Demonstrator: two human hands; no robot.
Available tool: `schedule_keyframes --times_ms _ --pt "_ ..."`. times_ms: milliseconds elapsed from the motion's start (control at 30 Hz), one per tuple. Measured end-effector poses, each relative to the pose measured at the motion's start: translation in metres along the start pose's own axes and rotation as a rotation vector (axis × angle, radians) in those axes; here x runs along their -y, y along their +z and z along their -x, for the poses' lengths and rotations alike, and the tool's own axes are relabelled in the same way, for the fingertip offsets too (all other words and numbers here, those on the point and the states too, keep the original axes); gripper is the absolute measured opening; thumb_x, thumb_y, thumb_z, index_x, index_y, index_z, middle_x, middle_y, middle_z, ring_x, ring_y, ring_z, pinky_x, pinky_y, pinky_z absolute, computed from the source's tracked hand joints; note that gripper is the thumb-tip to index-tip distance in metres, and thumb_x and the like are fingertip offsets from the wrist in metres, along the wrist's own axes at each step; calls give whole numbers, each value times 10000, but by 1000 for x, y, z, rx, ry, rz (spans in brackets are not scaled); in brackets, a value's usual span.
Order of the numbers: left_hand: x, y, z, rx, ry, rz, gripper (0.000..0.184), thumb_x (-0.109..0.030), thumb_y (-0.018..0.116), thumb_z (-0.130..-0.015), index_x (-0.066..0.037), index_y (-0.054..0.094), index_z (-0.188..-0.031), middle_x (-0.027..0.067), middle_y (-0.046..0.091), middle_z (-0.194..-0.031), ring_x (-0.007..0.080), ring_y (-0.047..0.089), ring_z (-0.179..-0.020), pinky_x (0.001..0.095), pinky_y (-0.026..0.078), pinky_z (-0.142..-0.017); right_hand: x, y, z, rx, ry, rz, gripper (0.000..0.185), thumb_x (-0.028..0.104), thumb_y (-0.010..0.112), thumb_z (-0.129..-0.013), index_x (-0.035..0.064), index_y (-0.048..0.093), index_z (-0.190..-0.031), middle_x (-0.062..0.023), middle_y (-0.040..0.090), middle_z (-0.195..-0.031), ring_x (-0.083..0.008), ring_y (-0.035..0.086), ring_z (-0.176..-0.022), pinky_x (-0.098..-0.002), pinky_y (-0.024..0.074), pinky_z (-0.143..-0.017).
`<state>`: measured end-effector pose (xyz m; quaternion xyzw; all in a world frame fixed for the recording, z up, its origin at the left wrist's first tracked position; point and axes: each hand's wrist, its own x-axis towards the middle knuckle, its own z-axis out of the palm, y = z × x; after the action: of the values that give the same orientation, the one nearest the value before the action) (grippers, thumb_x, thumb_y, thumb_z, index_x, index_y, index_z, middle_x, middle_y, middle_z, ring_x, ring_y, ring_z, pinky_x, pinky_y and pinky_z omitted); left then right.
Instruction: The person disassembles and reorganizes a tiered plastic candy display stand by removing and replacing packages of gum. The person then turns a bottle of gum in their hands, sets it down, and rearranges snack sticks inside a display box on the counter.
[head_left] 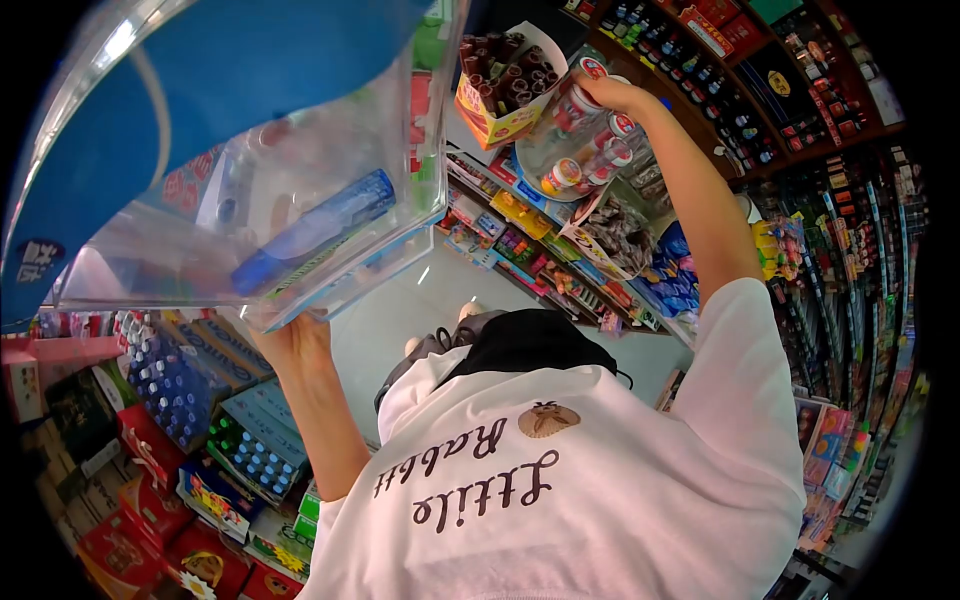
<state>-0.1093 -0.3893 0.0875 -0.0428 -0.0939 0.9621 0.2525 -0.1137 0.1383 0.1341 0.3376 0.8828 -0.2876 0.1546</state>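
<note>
My left hand (pixel 298 338) supports a large clear plastic bin (pixel 432 190) from below at its lower edge, its fingers mostly hidden by the plastic. Inside the bin lies a blue cylindrical package (pixel 320 230), and a broad blue panel (pixel 270 60) covers its upper part. On the far side, my right hand (pixel 612 93) is closed around a clear canister (pixel 578 108) with a red and white label. More such canisters (pixel 605 160) stand in a round clear tub (pixel 535 165) under that hand.
Beside the tub stands a yellow and white box (pixel 500 125) of dark wrapped sticks. A carton of dark packets (pixel 615 235) and blue packets (pixel 675 265) sit nearer me. Shelves (pixel 560 260) line the counter front. Bottle packs (pixel 165 390) and red boxes (pixel 150 450) stack at lower left.
</note>
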Motion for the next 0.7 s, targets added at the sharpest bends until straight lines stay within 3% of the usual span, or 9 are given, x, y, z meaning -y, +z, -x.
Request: schedule_keyframes --times_ms 67,100,167,267,367,500,600,633,700 --pt "2 0 0 3 14 -38 363 -104 483 -935 123 381 -1199 313 520 -1124 225 638 -735 669 522 -762 3 7 16 10 -39 -53 803 662 302 -905 79 303 -1457 -209 330 -1466 -310 366 -1325 -487 362 -1015" --pt "4 3 0 42 -39 -41 345 -57 504 -908 115 414 -1194 302 525 -1145 275 621 -847 603 543 -789 3 -2 15 183 3 -91 826 673 226 -910 98 168 -1500 -175 212 -1530 -323 267 -1386 -510 315 -1056" --pt "9 10 0 119 -145 -49 341 39 546 -856 98 479 -1185 279 534 -1187 373 587 -1071 471 585 -844 -6 -2 6 197 22 -174 802 688 242 -901 138 243 -1484 -158 263 -1514 -335 287 -1376 -511 271 -1079" --pt "15 7 5 -81 222 -268 231 -59 501 -929 99 476 -1095 259 543 -1095 209 629 -741 409 611 -722 -15 2 12 285 77 -405 824 723 275 -875 160 281 -1476 -151 308 -1496 -336 304 -1366 -503 245 -1092" --pt "23 15 7 -132 260 -306 215 -35 510 -923 93 492 -1095 253 546 -1105 234 630 -835 287 602 -659 -23 -9 1 515 136 -506 862 730 334 -853 108 312 -1449 -155 342 -1471 -337 339 -1343 -498 247 -1090" --pt "18 5 7 -71 207 -242 294 -85 521 -934 92 473 -1165 269 526 -1171 312 575 -1030 414 557 -827 -30 -23 8 689 -20 -528 726 538 492 -886 -6 392 -1356 -165 413 -1406 -331 429 -1278 -508 328 -1048" --pt "9 -6 6 -4 139 -197 343 -119 524 -941 90 455 -1204 278 510 -1215 352 521 -1130 511 463 -973 -41 -19 -1 677 -58 -571 515 308 556 -895 -3 454 -1294 -139 455 -1364 -295 504 -1204 -464 431 -983" --pt "7 -9 7 5 107 -137 354 -125 523 -943 90 449 -1213 279 507 -1224 359 508 -1149 533 427 -1004 -61 -11 -34 709 59 -580 425 197 582 -892 60 502 -1286 -96 479 -1350 -242 536 -1159 -396 479 -946" --pt "9 -9 5 15 85 -85 356 -128 519 -945 90 448 -1218 280 504 -1233 366 494 -1168 556 395 -1032 -53 3 -41 759 87 -331 432 229 597 -889 84 515 -1287 -73 493 -1340 -213 541 -1145 -369 470 -957"
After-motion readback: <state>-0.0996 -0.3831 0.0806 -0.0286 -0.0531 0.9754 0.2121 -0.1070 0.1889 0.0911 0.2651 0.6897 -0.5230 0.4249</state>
